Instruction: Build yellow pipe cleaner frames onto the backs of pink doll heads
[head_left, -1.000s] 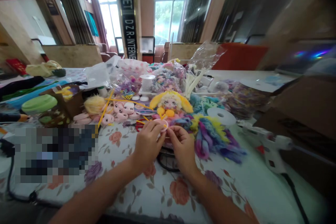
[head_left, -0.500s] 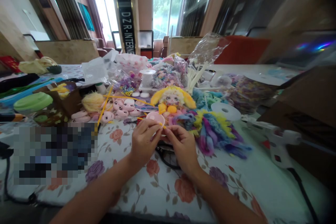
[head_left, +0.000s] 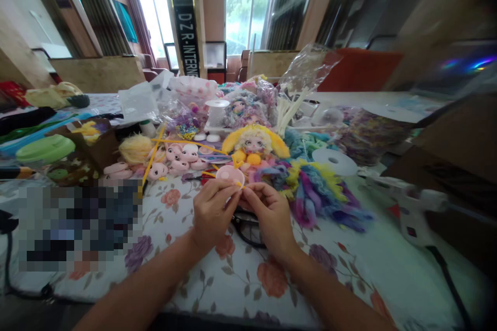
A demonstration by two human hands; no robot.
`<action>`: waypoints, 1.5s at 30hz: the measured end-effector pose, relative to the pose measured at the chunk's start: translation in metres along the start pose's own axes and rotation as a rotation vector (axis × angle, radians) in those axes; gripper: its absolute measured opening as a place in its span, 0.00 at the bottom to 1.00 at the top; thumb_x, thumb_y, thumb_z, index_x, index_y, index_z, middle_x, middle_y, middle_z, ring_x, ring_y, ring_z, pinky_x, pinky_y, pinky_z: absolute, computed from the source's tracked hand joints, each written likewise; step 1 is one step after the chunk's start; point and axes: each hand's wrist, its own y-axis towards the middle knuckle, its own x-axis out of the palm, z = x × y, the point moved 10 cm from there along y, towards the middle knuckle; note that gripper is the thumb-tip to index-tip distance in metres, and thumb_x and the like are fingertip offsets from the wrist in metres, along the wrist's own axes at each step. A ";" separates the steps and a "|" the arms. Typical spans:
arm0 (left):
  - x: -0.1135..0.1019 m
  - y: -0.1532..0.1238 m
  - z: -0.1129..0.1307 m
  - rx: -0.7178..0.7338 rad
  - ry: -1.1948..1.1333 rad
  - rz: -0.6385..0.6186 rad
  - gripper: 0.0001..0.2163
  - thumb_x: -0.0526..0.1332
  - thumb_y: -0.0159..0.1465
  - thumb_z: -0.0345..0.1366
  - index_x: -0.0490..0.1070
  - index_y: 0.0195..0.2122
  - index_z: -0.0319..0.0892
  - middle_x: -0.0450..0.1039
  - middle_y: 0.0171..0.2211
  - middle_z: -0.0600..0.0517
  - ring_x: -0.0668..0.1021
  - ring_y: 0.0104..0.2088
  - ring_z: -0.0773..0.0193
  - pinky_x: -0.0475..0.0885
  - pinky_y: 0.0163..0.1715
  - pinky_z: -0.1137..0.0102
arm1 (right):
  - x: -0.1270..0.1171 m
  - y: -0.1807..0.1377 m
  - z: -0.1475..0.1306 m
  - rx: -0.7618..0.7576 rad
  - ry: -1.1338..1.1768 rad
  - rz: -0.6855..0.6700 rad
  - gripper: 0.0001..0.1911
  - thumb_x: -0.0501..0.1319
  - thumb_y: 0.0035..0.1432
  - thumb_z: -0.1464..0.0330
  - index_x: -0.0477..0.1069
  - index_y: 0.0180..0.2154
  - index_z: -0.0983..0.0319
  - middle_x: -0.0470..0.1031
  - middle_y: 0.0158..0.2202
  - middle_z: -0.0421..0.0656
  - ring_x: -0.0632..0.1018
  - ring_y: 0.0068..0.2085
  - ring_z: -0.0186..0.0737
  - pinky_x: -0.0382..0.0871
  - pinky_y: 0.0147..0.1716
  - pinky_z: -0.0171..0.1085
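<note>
Above a flowered cloth (head_left: 209,289), in the head view, two bare hands are meeting at the fingertips. The left hand (head_left: 213,209) is gripping the near rim of a hollow pink shell (head_left: 229,174); the right hand (head_left: 268,209) is narrowing to a pinch on a small yellow strip (head_left: 239,184) beside that rim. Just behind the shell, a yellow-eared doll (head_left: 255,142) is facing the viewer. Doll faces (head_left: 180,158) are lying leftward; coloured wool (head_left: 308,194) and a glue gun (head_left: 411,214) are lying rightward.

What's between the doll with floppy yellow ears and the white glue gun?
In the head view, multicoloured yarn and a white spool lie between the yellow-eared doll and the glue gun.
</note>
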 end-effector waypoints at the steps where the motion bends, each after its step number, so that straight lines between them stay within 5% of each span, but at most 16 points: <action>1: -0.001 0.000 0.000 0.001 -0.004 0.004 0.09 0.63 0.56 0.24 0.73 0.36 0.41 0.74 0.33 0.50 0.76 0.36 0.64 0.74 0.38 0.67 | 0.000 0.000 0.000 -0.008 0.009 0.000 0.11 0.69 0.47 0.63 0.72 0.29 0.63 0.77 0.26 0.38 0.79 0.29 0.34 0.77 0.36 0.35; 27: 0.009 -0.008 0.008 0.040 0.018 -0.084 0.08 0.60 0.59 0.24 0.72 0.38 0.40 0.73 0.33 0.49 0.76 0.36 0.65 0.74 0.38 0.70 | -0.002 0.000 -0.007 -0.055 -0.132 -0.044 0.11 0.68 0.47 0.61 0.73 0.28 0.62 0.77 0.26 0.40 0.79 0.28 0.38 0.78 0.34 0.38; 45: -0.008 -0.002 0.001 -0.063 -0.069 0.047 0.08 0.63 0.56 0.24 0.73 0.35 0.41 0.73 0.33 0.51 0.77 0.37 0.65 0.75 0.42 0.67 | 0.001 -0.006 0.000 -0.032 0.041 0.014 0.11 0.68 0.48 0.62 0.71 0.28 0.62 0.75 0.24 0.37 0.79 0.28 0.35 0.78 0.36 0.37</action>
